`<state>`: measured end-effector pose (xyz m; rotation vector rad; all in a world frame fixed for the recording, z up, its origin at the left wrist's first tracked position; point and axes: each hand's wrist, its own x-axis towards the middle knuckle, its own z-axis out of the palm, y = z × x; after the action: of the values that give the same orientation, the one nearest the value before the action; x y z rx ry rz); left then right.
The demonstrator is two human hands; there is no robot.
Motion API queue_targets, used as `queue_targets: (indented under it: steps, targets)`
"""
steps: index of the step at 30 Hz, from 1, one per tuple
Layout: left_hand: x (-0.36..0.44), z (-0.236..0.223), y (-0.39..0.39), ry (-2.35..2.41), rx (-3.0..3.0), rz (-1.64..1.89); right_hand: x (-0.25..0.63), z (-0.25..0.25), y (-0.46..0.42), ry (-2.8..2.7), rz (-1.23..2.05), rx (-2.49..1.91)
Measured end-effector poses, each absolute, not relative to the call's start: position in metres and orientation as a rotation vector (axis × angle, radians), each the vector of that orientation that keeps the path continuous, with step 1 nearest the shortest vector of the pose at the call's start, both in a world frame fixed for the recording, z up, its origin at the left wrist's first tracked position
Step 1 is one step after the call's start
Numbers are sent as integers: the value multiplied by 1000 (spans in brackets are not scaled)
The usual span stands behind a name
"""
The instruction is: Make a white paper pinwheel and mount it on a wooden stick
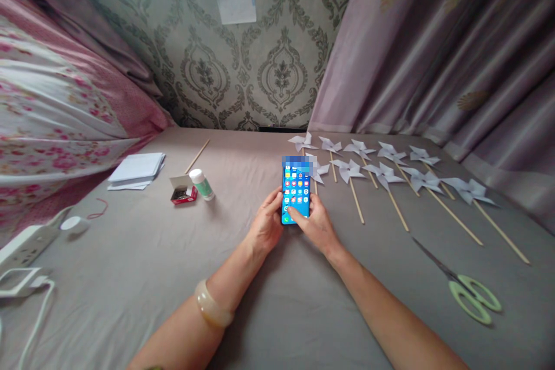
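A smartphone (296, 191) is held upright in front of me, its lit screen showing rows of app icons on blue. My left hand (267, 221) grips its left edge, fingers closed round the back. On the other side my right hand (318, 224) holds the right edge, with the thumb over the lower part of the screen. Beyond and to the right lie several white paper pinwheels (349, 170) on wooden sticks, in two rows. The top of the phone covers part of one pinwheel. Green-handled scissors (463, 289) lie to the right of my right forearm.
To the left are a glue bottle (202, 185), an open red box (184, 194) of small items, a wooden stick (198, 156) and a stack of white paper (136, 170). A power strip (30, 245), charger cable (41, 318) and white cap (74, 224) lie at the far left. Curtains (416, 58) hang at the right.
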<state>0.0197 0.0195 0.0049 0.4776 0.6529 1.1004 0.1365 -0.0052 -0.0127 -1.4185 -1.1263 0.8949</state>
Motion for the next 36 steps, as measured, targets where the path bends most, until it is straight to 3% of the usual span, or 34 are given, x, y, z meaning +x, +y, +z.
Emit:
queue_targets:
  steps: [7,36]
  targets:
    - [22,5,18,659,471,1111,133,-3,-10,-1161,745,-1649]
    - [28,4,7,612,547,980,172,43,0,-943,891,-1270]
